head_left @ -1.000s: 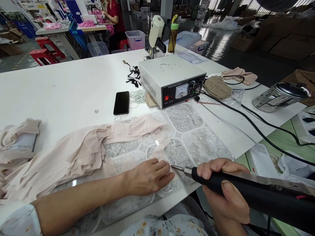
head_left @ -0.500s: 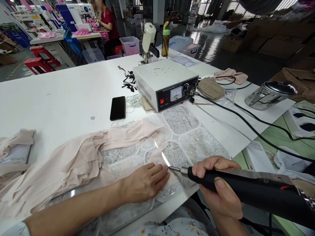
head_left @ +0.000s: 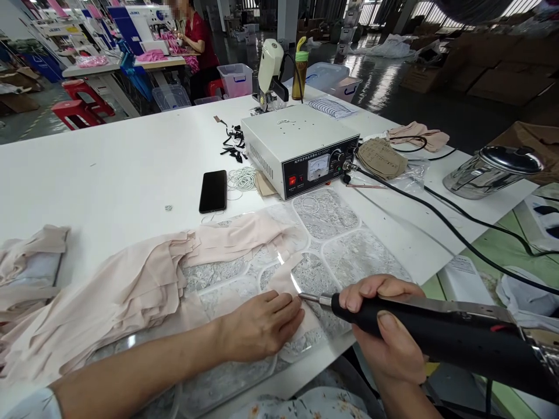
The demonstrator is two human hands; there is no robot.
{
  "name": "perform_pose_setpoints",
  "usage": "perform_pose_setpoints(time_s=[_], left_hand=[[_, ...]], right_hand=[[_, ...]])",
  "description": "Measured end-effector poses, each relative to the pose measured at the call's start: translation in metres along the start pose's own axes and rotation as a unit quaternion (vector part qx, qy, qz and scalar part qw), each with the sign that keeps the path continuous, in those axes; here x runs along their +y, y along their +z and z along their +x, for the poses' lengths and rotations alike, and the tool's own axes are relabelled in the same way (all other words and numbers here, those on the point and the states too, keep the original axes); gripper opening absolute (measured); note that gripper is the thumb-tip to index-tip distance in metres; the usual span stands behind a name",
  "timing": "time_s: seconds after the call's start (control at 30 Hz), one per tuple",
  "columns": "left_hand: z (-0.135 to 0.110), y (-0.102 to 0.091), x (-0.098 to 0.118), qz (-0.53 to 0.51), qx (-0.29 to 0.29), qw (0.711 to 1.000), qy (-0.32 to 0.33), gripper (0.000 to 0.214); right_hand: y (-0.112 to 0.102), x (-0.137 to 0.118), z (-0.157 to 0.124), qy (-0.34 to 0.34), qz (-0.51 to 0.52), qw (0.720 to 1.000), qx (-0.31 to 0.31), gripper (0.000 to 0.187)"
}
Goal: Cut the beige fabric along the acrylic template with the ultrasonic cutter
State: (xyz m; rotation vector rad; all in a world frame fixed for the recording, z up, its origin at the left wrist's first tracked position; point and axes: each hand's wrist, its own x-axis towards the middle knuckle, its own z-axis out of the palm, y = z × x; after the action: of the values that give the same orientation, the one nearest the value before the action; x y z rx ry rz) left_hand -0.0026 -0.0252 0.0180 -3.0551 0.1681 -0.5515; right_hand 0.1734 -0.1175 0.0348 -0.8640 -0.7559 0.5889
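My left hand (head_left: pixel 261 323) lies flat, fingers stretched, pressing a strip of pale pink fabric (head_left: pixel 144 279) onto a clear scored plate (head_left: pixel 349 256) on the white table (head_left: pixel 109 163). My right hand (head_left: pixel 384 337) is wrapped round a black hand-held cutting tool (head_left: pixel 437 337). Its thin metal tip (head_left: pixel 308 298) touches the fabric right beside my left fingertips. A black cable (head_left: pixel 437 218) runs from the tool's side of the table to a white control box (head_left: pixel 301 148) with a dial and meter.
A black phone (head_left: pixel 213 191) and a coil of white elastic (head_left: pixel 242 177) lie left of the box. More pink fabric (head_left: pixel 30 262) is piled at far left. A steel pot (head_left: pixel 493 166) sits right. A person in red (head_left: pixel 198 35) works at a far table.
The tool's tip has slid a little leftward to meet the fabric at my left fingertips. My left hand has stayed flat on the cloth.
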Motion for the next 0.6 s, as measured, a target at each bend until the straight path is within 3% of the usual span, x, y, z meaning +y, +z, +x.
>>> perform_pose_setpoints(time_s=[0.37, 0.5, 0.6], left_hand=[[0.001, 0.001, -0.001, 0.000, 0.005, 1.000, 0.003, 0.022], [-0.002, -0.003, 0.003, -0.036, 0.020, 0.999, -0.018, 0.020], [-0.007, -0.006, 0.011, -0.079, -0.004, 0.996, -0.046, 0.020]], right_hand=[[-0.001, 0.001, 0.002, -0.009, -0.014, 0.999, -0.027, 0.009], [-0.005, -0.005, -0.001, 0.010, 0.005, 1.000, -0.009, 0.010], [-0.012, -0.011, -0.007, 0.026, 0.011, 1.000, -0.011, 0.012]])
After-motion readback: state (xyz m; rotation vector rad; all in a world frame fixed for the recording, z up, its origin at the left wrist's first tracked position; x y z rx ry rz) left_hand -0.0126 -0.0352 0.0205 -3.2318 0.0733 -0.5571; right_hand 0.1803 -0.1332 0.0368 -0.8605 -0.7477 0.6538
